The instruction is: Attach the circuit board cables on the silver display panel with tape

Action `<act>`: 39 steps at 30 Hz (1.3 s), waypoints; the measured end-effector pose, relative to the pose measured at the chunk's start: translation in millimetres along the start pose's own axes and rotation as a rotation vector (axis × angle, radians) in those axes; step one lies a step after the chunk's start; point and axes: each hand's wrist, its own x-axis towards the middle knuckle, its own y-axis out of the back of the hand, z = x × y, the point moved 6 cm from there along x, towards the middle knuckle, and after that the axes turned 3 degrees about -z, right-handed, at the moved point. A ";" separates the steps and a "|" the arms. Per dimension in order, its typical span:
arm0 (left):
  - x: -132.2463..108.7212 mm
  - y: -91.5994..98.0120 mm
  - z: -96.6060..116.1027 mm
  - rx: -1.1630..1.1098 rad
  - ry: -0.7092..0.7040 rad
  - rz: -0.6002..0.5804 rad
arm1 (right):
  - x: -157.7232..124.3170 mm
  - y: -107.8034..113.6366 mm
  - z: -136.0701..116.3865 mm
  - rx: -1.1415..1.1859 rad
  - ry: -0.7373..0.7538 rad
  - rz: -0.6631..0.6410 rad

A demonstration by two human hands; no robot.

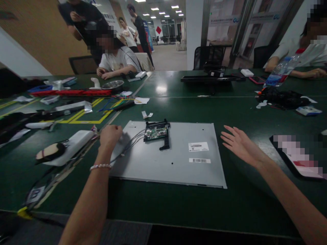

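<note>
A flat grey metal panel [153,166], like the back of a display, lies on the green table in front of me. On its upper middle sits a small green circuit board [155,133] in a black plastic bracket [165,141], with thin grey cables [131,142] running left from it. My left hand [110,137], with a beaded bracelet at the wrist, is closed at the panel's left edge; whatever its curled fingers hold is hidden. To the right of the panel, apart from it, my right hand [238,145] is open with its fingers stretched out and nothing in it.
A phone [297,156] lies at right, near a plastic bottle [278,73] and a black bundle [284,98]. A white object [74,144], tools and cables crowd the left. A black monitor-like object [209,79] lies at the back. Other people sit and stand beyond the table.
</note>
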 end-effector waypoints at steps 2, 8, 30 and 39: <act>-1.7 -1.6 4.0 0.060 0.040 0.001 | 0.0 1.3 -1.7 -0.026 0.002 0.002; -4.5 -11.4 16.0 0.246 0.078 -0.067 | 1.6 2.0 -2.1 -0.080 0.013 -0.013; -42.5 -14.3 79.2 0.339 -0.103 -0.196 | -0.4 31.7 -7.1 0.103 -0.003 0.249; -54.5 -14.8 100.8 0.363 -0.164 -0.182 | 8.1 55.1 0.8 -0.019 0.059 0.349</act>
